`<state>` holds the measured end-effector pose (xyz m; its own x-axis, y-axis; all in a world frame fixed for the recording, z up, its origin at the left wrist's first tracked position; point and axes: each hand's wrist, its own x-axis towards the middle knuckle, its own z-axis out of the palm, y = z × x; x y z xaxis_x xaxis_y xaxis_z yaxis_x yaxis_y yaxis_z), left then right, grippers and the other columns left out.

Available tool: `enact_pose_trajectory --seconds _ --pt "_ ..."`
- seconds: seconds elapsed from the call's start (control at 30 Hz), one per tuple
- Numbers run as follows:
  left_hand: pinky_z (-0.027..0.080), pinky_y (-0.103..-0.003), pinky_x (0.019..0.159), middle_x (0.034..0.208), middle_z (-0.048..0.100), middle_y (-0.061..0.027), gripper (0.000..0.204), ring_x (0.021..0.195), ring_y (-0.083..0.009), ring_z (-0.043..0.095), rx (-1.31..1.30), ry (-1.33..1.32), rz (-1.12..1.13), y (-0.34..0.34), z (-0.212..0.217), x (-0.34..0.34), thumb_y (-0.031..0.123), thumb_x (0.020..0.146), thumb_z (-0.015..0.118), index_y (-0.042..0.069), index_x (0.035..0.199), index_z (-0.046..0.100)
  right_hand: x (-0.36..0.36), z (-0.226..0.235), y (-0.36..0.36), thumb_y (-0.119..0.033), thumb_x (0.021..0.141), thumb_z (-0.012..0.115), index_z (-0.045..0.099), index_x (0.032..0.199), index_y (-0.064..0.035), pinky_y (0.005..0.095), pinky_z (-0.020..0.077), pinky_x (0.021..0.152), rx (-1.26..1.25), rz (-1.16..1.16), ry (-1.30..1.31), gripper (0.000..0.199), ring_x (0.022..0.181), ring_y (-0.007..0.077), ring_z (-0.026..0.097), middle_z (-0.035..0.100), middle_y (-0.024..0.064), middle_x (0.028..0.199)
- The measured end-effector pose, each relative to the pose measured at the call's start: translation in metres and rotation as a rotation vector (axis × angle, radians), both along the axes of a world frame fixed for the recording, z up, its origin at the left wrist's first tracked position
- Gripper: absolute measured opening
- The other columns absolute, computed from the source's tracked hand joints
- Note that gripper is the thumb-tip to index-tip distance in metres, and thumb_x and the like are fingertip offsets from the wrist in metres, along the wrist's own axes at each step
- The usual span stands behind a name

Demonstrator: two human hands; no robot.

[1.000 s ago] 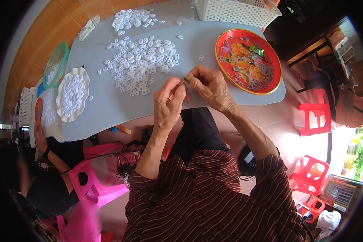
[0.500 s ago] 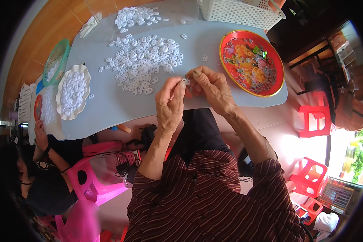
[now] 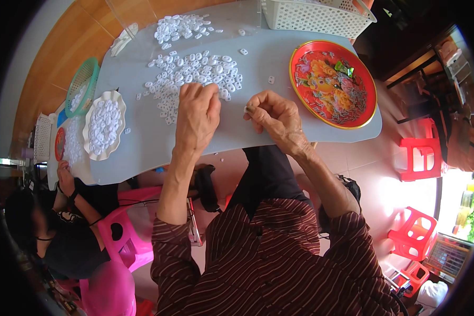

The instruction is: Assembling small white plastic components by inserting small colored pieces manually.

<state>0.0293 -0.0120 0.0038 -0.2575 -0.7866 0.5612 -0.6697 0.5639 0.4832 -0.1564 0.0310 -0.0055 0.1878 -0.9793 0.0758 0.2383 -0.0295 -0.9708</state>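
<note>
My right hand (image 3: 276,118) pinches 1 small pale piece (image 3: 247,109) between thumb and fingertips, clear of the grey tabletop (image 3: 150,145). My left hand (image 3: 196,118) is palm down over the near side of a loose pile of hard, glossy white pieces (image 3: 197,68), fingers curled under; I cannot tell whether they grip anything. Those pieces are rounded ovals and blocks, many pierced with holes. Just beyond my right hand, 1 stray white block (image 3: 271,79) lies flat. To the right sits a shiny red round tray (image 3: 296,71), gold-rimmed and flower-printed, strewn with thin grey slivers (image 3: 336,117). On my left, a wavy-edged pale dish (image 3: 122,120) is heaped with more white pieces.
</note>
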Motion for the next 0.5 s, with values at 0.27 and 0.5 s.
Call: enact_pose_trajectory --seconds 0.27,0.5 --pt "0.039 -0.041 0.082 0.084 0.049 -0.0131 0.013 0.092 -0.0297 0.043 -0.024 -0.367 -0.131 -0.019 -0.006 -0.008 0.0 0.072 0.063 0.0 0.078 0.052 0.002 -0.005 0.0 -0.008 0.09 0.056 0.053 0.09 0.0004 0.0199 0.0428 0.057 -0.044 -0.003 -0.016 0.009 0.063 0.0052 0.049 0.058 0.0032 0.078" --pt "0.04 -0.04 0.08 0.082 0.051 -0.0138 0.009 0.088 -0.0304 0.046 -0.042 -0.348 -0.171 -0.021 -0.004 -0.012 -0.001 0.074 0.059 -0.001 0.08 0.052 0.001 -0.007 0.001 -0.01 0.089 0.058 0.055 0.09 0.0 0.0197 0.0425 0.057 -0.098 -0.051 -0.006 0.011 0.064 0.005 0.048 0.058 0.0004 0.078"
